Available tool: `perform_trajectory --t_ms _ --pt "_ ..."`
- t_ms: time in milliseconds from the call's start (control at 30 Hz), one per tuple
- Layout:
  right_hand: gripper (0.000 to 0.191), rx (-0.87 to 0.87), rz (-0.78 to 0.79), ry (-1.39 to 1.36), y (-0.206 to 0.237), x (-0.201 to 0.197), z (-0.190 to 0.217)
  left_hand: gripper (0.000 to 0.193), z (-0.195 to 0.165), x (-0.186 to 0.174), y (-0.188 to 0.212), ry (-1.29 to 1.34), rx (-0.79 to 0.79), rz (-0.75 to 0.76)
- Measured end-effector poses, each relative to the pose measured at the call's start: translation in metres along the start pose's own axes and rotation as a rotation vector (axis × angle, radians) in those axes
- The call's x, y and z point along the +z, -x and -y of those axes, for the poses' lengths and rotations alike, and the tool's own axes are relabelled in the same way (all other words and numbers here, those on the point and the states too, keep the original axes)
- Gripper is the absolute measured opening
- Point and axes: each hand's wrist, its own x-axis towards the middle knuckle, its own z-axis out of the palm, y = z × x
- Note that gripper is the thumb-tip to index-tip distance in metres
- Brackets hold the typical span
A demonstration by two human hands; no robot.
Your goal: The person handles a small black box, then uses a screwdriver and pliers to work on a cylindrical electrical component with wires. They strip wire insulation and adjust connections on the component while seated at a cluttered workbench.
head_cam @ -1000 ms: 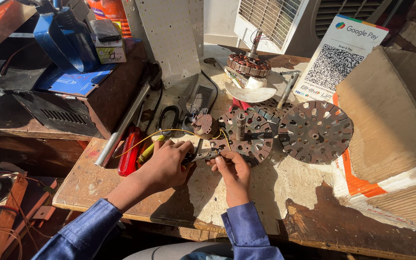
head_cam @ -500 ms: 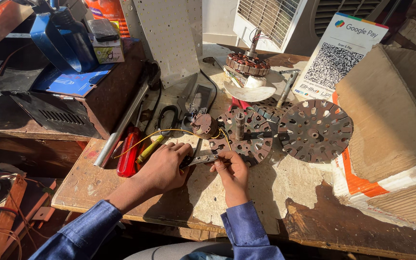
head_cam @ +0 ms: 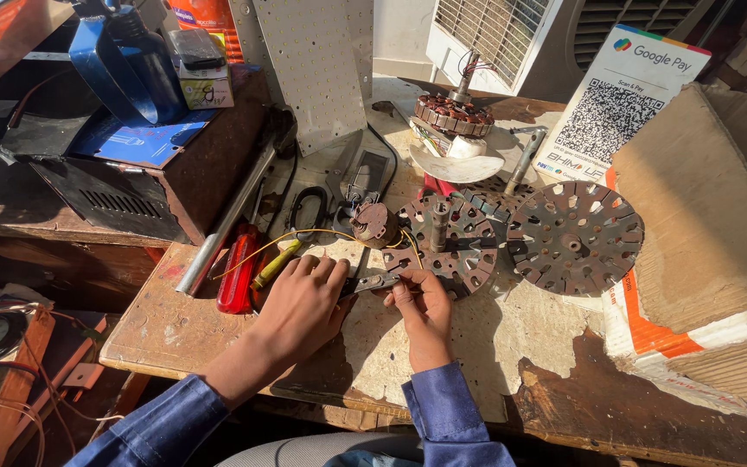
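Both my hands pinch a small metal piece (head_cam: 373, 282) just before the rotor plate (head_cam: 447, 244): left hand (head_cam: 304, 298) clamps one end, right hand (head_cam: 421, 303) the other. Nearby yellow wire (head_cam: 304, 235) could snag and tug loose.

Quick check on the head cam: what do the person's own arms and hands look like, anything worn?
Both arms wear long blue shirt sleeves, creased, ending near the wrist. The left hand and right hand are bare: no gloves, rings or wristwatch visible. The left sleeve runs in from lower left; the right sleeve has a plain cuff. No markings or cables show on either.
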Motion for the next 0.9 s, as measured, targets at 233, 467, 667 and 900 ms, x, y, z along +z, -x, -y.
perform_trajectory --t_ms 233,467,667,900 --pt "0.014 -0.015 0.003 0.020 0.000 0.000 0.000 0.068 -0.002 0.005 0.012 -0.115 -0.135 0.269" --pt "0.020 -0.006 0.021 0.018 0.001 -0.001 0.002 0.094 -0.004 0.001 0.016 0.005 -0.116 0.210" --pt "0.022 0.001 0.040 -0.056 0.003 0.001 0.005 0.103 -0.003 -0.010 0.012 -0.015 -0.021 0.183" --pt "0.018 0.022 0.045 -0.096 0.004 0.007 0.016 0.110 -0.005 -0.006 0.012 0.055 -0.035 0.148"
